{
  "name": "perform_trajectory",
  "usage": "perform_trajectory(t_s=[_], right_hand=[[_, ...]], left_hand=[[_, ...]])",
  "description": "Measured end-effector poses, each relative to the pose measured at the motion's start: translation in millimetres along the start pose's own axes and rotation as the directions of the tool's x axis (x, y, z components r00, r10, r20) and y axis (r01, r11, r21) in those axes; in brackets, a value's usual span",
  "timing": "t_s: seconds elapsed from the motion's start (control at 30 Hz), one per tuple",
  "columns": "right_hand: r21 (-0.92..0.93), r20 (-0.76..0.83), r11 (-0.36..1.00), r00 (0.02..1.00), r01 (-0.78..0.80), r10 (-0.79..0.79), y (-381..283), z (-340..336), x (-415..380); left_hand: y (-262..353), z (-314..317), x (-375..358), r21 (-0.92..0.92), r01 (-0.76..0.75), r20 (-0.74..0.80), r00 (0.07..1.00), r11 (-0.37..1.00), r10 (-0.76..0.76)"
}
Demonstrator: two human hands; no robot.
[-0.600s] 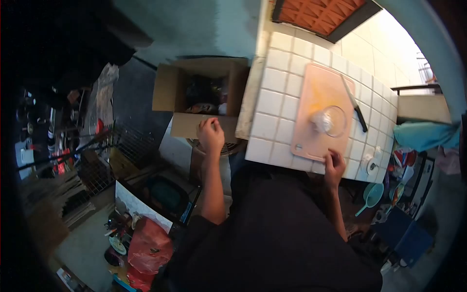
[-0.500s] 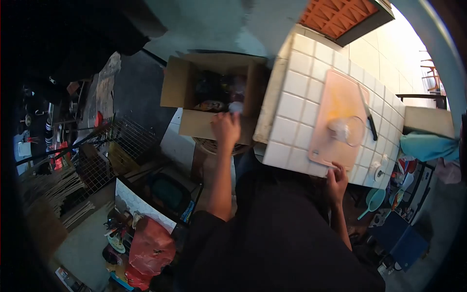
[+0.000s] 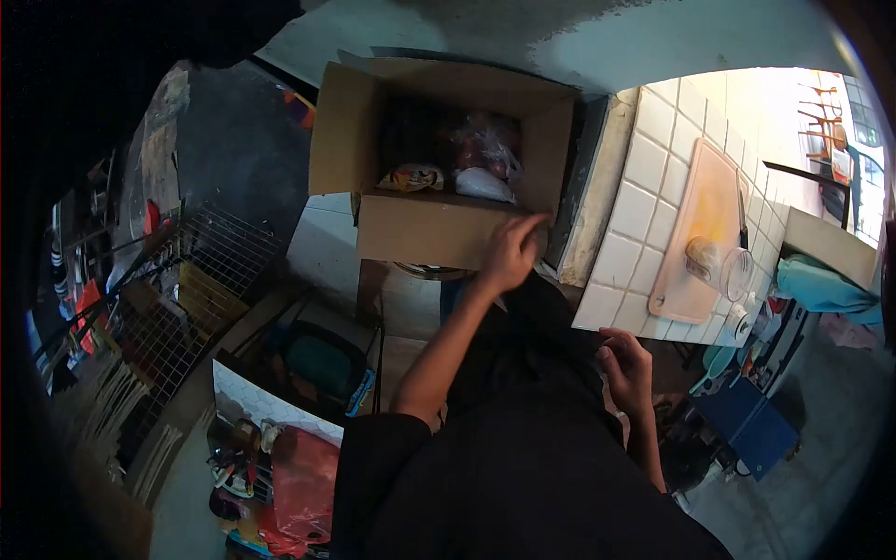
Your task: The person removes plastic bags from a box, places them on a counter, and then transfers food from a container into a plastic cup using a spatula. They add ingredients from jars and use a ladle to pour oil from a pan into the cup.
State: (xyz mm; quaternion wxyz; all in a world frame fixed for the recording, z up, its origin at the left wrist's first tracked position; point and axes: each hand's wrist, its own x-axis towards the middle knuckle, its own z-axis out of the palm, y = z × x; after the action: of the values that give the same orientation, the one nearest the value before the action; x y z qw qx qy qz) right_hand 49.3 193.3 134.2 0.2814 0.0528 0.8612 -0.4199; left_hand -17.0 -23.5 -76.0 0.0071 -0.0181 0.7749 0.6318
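My left hand [image 3: 513, 252] is over the right end of the front flap of an open cardboard box [image 3: 439, 229]. Its fingers stretch toward the box's right corner and hold nothing. Inside the box are a clear plastic bag [image 3: 490, 145] with reddish contents, a white bundle [image 3: 485, 185] and a printed packet [image 3: 412, 177]; the left part is in deep shadow. Just off the near edge of the white-tiled counter [image 3: 616, 252], my right hand [image 3: 627, 369] hangs loosely curled, with nothing visible in it.
On the counter, a pink cutting board [image 3: 677, 280] carries a clear jar [image 3: 719, 266] lying on its side and a knife [image 3: 743, 210]. A wire rack [image 3: 201, 271] stands left. Lower left are a dark chair [image 3: 327, 364] and a red plastic bag [image 3: 303, 476].
The view has turned toward the box, showing more of its inside. My left hand has moved right along the front flap. My right hand has come away from the board and counter edge.
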Motion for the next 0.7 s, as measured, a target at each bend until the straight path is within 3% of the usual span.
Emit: perform_trajectory(t_s=[0.03, 0.1, 0.17, 0.2, 0.27, 0.3, 0.37, 0.4, 0.5, 0.57, 0.7], right_hand=[[0.001, -0.004, 1.000, 1.000, -0.012, 0.012, -0.5, 1.7, -0.5], [0.017, -0.048, 0.999, 0.998, -0.035, 0.036, -2.4, 5.3, -1.5], [0.027, -0.083, 0.998, 0.994, -0.065, 0.067, -5.3, 5.2, -1.7], [0.034, -0.109, 0.996, 0.990, -0.088, 0.091, -6.0, 5.1, -1.5], [0.049, -0.153, 0.995, 0.984, -0.088, 0.095, -2.1, 7.0, -4.6], [0.062, -0.191, 0.995, 0.977, -0.082, 0.093, 1.6, 7.5, -6.5], [0.066, -0.197, 0.993, 0.975, -0.096, 0.107, 6.0, 9.2, -12.5], [0.079, -0.211, 0.991, 0.970, -0.105, 0.120, 5.9, 11.1, -14.6], [0.114, -0.216, 0.979, 0.957, -0.170, 0.191, 8.7, 14.1, -24.9], [0.108, -0.231, 0.975, 0.949, -0.194, 0.215, 17.6, 17.5, -29.9], [0.123, -0.240, 0.971, 0.944, -0.203, 0.227, 19.8, 21.7, -34.0]], left_hand=[[-9.1, -8.5, 10.5, -0.005, 0.005, 0.011, 1.000, 1.000, -0.005], [-26.8, -25.8, 36.3, 0.028, 0.187, 0.137, 0.972, 0.982, -0.189], [-57.8, -29.6, 59.2, 0.464, 0.197, 0.031, 0.971, 0.864, -0.238], [-75.9, -30.2, 72.1, 0.463, 0.192, 0.036, 0.971, 0.865, -0.235], [-112.3, -23.7, 92.6, 0.600, 0.035, 0.342, 0.892, 0.799, -0.296], [-127.9, -12.5, 101.8, 0.597, 0.033, 0.345, 0.892, 0.802, -0.294], [-148.2, 7.3, 117.1, 0.686, -0.227, 0.550, 0.784, 0.691, -0.287], [-148.6, 11.1, 122.0, 0.686, -0.231, 0.550, 0.785, 0.690, -0.285], [-153.2, 22.8, 122.8, 0.607, -0.346, 0.631, 0.757, 0.716, -0.169], [-169.8, 32.5, 114.3, 0.644, -0.476, 0.546, 0.834, 0.599, 0.077], [-209.9, 45.1, 110.8, 0.536, -0.490, 0.536, 0.827, 0.687, 0.172]])
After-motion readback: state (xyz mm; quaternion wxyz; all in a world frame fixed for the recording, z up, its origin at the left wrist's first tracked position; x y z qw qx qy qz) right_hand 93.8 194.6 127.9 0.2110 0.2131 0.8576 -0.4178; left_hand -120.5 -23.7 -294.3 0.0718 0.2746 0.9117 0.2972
